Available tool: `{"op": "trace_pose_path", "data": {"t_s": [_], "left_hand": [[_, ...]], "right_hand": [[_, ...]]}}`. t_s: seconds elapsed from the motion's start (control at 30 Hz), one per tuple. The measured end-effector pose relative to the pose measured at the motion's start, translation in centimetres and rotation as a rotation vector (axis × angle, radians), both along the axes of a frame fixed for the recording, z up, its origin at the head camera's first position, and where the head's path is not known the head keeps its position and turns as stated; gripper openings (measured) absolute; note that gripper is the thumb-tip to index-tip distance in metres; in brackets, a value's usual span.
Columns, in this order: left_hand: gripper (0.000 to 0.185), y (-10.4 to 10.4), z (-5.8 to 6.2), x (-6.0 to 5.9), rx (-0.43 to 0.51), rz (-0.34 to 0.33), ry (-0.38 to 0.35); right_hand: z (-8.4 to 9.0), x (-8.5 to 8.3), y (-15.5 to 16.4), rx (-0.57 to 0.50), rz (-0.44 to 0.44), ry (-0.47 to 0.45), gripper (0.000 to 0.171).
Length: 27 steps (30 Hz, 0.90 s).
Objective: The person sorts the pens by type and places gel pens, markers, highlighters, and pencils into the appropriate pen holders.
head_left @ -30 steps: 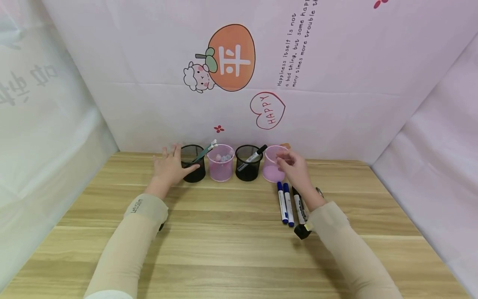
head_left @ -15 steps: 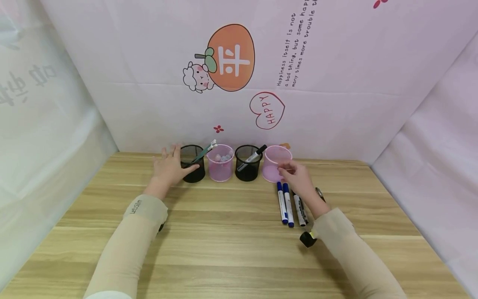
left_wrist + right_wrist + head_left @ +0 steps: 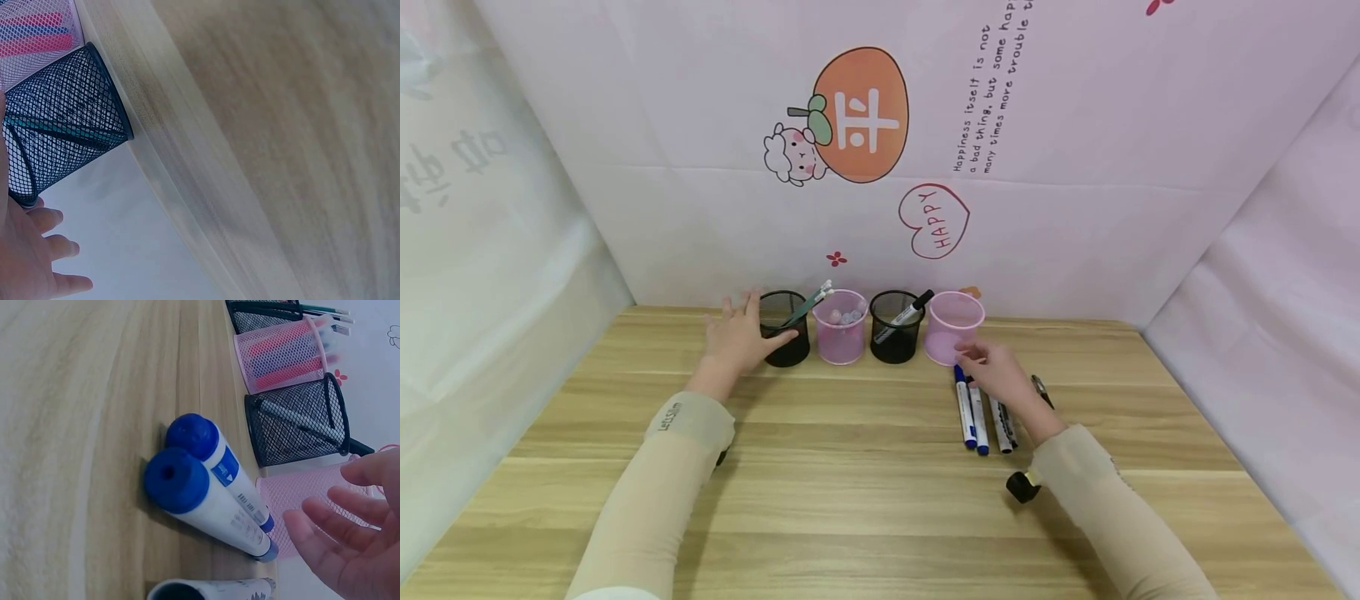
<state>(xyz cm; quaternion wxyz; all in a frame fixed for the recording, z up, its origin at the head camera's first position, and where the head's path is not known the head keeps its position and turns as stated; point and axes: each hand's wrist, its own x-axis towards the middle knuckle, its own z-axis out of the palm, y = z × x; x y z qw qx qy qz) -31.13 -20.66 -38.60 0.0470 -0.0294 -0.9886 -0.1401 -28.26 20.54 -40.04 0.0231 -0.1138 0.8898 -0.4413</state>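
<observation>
Four mesh cups stand in a row by the back wall. My left hand (image 3: pixel 743 332) rests with straight fingers on the leftmost black cup (image 3: pixel 786 328) (image 3: pixel 62 122), which holds a teal pen; the left hand (image 3: pixel 31 265) shows spread beside it. My right hand (image 3: pixel 988 371) hovers with relaxed fingers, holding nothing, just in front of the empty pink cup (image 3: pixel 953 327) (image 3: pixel 294 490) and over the tips of the markers. Two blue-capped markers (image 3: pixel 970 410) (image 3: pixel 200 487) lie side by side, with black-capped markers (image 3: pixel 1003 421) to their right. In the right wrist view the right hand (image 3: pixel 350 544) is open.
A second pink cup (image 3: pixel 840 327) holds small pale items, and a black cup (image 3: pixel 895 327) holds one black marker. A dark pen (image 3: pixel 1041 390) lies right of my right hand. The printed wall rises just behind the cups. Bare wooden tabletop (image 3: pixel 850 483) fills the foreground.
My right hand has come down and back from the pink cup's rim to just above the markers on the table. My left hand has stayed on the black cup.
</observation>
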Motion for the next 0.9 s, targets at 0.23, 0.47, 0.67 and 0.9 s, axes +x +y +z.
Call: {"op": "trace_pose_path", "data": {"t_s": [0.23, 0.47, 0.67, 0.9], "left_hand": [[0.107, 0.0, 0.0, 0.0, -0.013, 0.000, -0.002], [0.108, 0.0, 0.0, 0.1, -0.034, 0.003, -0.011], [0.107, 0.0, 0.0, 0.1, -0.040, 0.004, -0.012], [0.106, -0.1, -0.1, 0.0, -0.028, 0.003, -0.009]], "right_hand": [[-0.1, -0.1, 0.4, -0.009, 0.038, -0.052, 0.039], [0.1, -0.3, 0.4, 0.005, 0.028, -0.122, 0.041], [0.2, -0.5, 0.1, -0.001, 0.024, -0.178, 0.044], [-0.1, -1.0, -0.6, -0.007, 0.030, -0.205, 0.043]]}}
